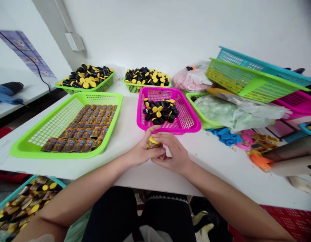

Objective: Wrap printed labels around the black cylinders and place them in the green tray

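Observation:
Between both hands, near the table's front edge, is a small yellow-capped jar with a colourful printed wrapper. My left hand grips it from the left, thumb in front and index finger reaching up behind. From the right, the curled fingers of my right hand close on the same jar, and they hide part of it. Just beyond my hands stands a pink basket holding several loose black jars with yellow caps. To the left, a green basket contains rows of wrapped jars.
Two green baskets of black jars stand along the wall. Stacked baskets, a bag and a heat gun crowd the right side. A teal basket of wrapped jars sits below, left.

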Demonstrator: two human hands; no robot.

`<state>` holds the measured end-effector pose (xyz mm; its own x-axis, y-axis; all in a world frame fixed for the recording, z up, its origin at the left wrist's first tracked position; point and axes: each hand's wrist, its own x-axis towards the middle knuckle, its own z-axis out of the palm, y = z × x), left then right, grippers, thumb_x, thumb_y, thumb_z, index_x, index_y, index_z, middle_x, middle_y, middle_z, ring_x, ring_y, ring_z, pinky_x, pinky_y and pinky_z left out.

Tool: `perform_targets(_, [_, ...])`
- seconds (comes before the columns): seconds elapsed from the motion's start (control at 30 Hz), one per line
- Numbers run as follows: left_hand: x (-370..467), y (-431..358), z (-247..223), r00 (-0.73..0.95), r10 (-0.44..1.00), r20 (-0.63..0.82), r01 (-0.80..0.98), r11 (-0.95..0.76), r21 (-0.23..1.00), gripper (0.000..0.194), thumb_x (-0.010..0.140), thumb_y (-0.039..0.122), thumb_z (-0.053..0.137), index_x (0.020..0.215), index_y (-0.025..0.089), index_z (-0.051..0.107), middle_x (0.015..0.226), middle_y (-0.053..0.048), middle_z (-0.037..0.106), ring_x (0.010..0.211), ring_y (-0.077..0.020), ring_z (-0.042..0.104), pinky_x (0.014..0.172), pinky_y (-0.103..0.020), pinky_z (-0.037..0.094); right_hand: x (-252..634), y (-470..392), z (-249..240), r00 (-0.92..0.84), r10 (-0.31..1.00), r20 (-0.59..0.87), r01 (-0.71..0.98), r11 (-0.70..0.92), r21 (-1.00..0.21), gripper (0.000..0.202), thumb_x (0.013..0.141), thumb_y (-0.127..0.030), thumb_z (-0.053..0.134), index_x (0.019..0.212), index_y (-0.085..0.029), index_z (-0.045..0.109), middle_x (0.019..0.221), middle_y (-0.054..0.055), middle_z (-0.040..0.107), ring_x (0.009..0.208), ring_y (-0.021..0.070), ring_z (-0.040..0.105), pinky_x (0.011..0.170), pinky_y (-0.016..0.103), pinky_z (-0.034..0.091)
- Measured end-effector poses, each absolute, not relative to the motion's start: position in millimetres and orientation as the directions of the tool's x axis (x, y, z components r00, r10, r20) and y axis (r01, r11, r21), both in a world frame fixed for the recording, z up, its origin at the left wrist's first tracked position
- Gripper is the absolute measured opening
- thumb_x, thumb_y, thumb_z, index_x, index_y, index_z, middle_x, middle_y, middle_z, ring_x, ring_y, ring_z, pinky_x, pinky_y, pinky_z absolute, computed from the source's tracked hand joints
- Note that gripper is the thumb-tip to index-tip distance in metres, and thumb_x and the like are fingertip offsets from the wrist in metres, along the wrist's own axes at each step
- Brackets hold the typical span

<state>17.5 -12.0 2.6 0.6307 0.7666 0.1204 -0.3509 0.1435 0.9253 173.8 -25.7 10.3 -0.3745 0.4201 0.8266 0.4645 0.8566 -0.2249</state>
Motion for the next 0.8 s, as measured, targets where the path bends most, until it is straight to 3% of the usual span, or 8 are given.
perform_targets(0.13, [22, -15, 5, 0.473, 0.863, 0.175, -0.163, -0.109, 0.981, 0.074, 0.073, 0.011, 0.065, 0.133, 0.022, 0.024, 0.071, 0.009, 0.052, 0.059, -0.0082, 0.055, 0.058, -0.021, 0.045, 178, -24, 6, -0.51, 0.315, 0.8, 0.519, 0.855, -0.006, 0.055, 0.083, -0.023, 0.069, 0.133, -0.02, 0.047, 0.106, 0.012, 0.07, 0.107, 0.028, 0.065, 0.103, 0.055, 0.05])
perform_targets(0.23, [24, -17, 7, 0.371, 0.895, 0.247, -0.09, -0.23, 0.969, 0.074, 0.07, 0.008, 0.064, 0.132, 0.022, 0.025, 0.07, 0.01, 0.045, 0.053, -0.0054, 0.046, 0.051, -0.018, 0.038, 181, -24, 4, -0.532, 0.321, 0.783, 0.527, 0.85, 0.009, 0.05, 0.086, -0.023, 0.065, 0.133, -0.021, 0.048, 0.112, 0.012, 0.07, 0.111, 0.028, 0.064, 0.109, 0.059, 0.044])
perform_targets(0.37, [18, -16, 11, 0.523, 0.809, 0.268, -0.201, -0.188, 0.961, 0.08, 0.077, 0.013, 0.065, 0.139, 0.027, 0.017, 0.065, 0.012, 0.04, 0.047, -0.0044, 0.042, 0.046, -0.016, 0.035, 182, -25, 7, -0.486, 0.301, 0.82, 0.471, 0.881, -0.044, 0.053, 0.085, -0.024, 0.067, 0.135, -0.024, 0.047, 0.118, 0.01, 0.069, 0.115, 0.0263, 0.063, 0.11, 0.056, 0.045])
perform_targets(0.57, [5, -11, 25, 0.703, 0.636, 0.319, -0.184, -0.271, 0.945, 0.073, 0.081, 0.022, 0.069, 0.137, 0.028, 0.022, 0.097, -0.002, 0.059, 0.078, -0.0123, 0.064, 0.066, -0.023, 0.052, 178, -31, 7, -0.456, 0.286, 0.843, 0.393, 0.914, -0.097, 0.056, 0.085, -0.023, 0.068, 0.136, -0.027, 0.047, 0.119, 0.009, 0.07, 0.116, 0.0254, 0.063, 0.105, 0.051, 0.05])
perform_targets(0.67, [-8, -24, 38, 0.521, 0.758, 0.392, 0.006, -0.462, 0.887, 0.058, 0.082, 0.027, 0.07, 0.128, 0.024, 0.034, 0.096, -0.003, 0.061, 0.081, -0.0134, 0.063, 0.071, -0.025, 0.053, 177, -30, 10, -0.458, 0.323, 0.829, 0.46, 0.883, -0.09, 0.056, 0.085, -0.025, 0.068, 0.135, -0.031, 0.045, 0.121, 0.007, 0.069, 0.116, 0.0246, 0.064, 0.108, 0.053, 0.045])
perform_targets(0.73, [-28, -37, 53, 0.357, 0.819, 0.45, 0.242, -0.546, 0.802, 0.038, 0.082, 0.032, 0.071, 0.112, 0.022, 0.05, 0.093, -0.003, 0.065, 0.081, -0.0144, 0.064, 0.073, -0.026, 0.053, 182, -22, 20, -0.451, 0.354, 0.819, 0.523, 0.848, -0.079, 0.061, 0.08, -0.036, 0.073, 0.135, -0.03, 0.045, 0.126, 0.009, 0.066, 0.12, 0.0275, 0.06, 0.11, 0.055, 0.041])
perform_targets(0.8, [-60, -48, 70, 0.261, 0.849, 0.46, 0.474, -0.528, 0.705, 0.025, 0.082, 0.038, 0.07, 0.098, 0.022, 0.061, 0.093, -0.004, 0.069, 0.082, -0.0166, 0.065, 0.075, -0.028, 0.053, 193, -3, 34, -0.418, 0.473, 0.775, 0.613, 0.777, -0.143, 0.059, 0.08, -0.049, 0.071, 0.131, -0.026, 0.05, 0.13, 0.012, 0.063, 0.123, 0.031, 0.057, 0.109, 0.055, 0.041])
